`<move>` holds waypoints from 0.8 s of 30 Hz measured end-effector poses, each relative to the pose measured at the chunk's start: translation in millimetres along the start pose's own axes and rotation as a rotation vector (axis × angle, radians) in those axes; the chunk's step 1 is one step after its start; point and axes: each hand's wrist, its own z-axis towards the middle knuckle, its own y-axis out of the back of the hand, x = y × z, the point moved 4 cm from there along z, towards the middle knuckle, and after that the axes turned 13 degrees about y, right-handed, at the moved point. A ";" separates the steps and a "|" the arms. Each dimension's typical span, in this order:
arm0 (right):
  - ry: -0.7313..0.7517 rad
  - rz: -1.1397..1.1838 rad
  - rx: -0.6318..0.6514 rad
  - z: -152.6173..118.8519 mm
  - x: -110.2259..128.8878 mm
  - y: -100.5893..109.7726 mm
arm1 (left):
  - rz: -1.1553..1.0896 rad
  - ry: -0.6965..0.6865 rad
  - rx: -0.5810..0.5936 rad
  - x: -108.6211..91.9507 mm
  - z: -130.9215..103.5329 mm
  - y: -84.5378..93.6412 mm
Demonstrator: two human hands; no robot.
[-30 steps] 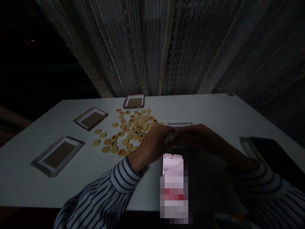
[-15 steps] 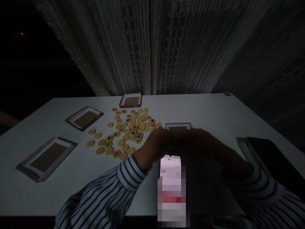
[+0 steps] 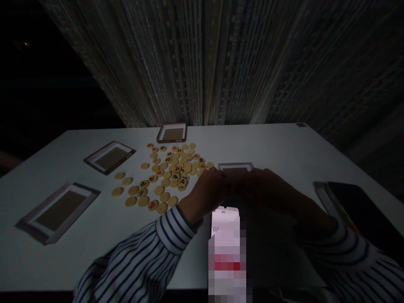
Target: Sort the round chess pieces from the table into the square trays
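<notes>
Just beyond the lit rectangular phone (image 3: 225, 221), the left hand (image 3: 206, 191) and right hand (image 3: 268, 185) nearly meet by a shallow white-rimmed tray (image 3: 235, 164); finger opening and hold cannot be told. Round tan discs (image 3: 164, 196) lie left of the phone.

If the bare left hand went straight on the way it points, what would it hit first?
The left hand would probably meet the bare right hand first: their fingers look together or nearly so, though the dim picture hides any gap.
</notes>
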 end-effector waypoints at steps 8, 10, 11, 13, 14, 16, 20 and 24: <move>-0.343 -0.025 -0.236 -36.2 -23.6 6.6 | 0.052 -0.014 0.019 -9.8 3.7 3.5; -0.443 0.010 -0.268 -45.1 -29.6 2.1 | 0.071 0.001 0.026 -12.5 3.8 4.4; -0.486 0.027 -0.266 -48.1 -32.5 -1.4 | 0.078 0.008 0.033 -13.5 4.2 4.3; -0.546 0.060 -0.250 -51.2 -37.2 -8.8 | 0.079 0.023 0.042 -14.7 5.6 3.4; -0.563 0.077 -0.246 -51.6 -38.9 -12.0 | 0.076 0.024 0.045 -15.2 6.7 2.7; -0.578 0.106 -0.235 -50.9 -40.8 -16.9 | 0.069 0.013 0.056 -16.1 9.2 1.3; -0.587 0.136 -0.205 -48.9 -38.7 -19.6 | 0.064 -0.033 0.109 -17.3 12.6 0.2; -0.577 0.156 -0.211 -48.5 -35.1 -18.1 | 0.060 -0.102 0.165 -18.1 13.1 0.3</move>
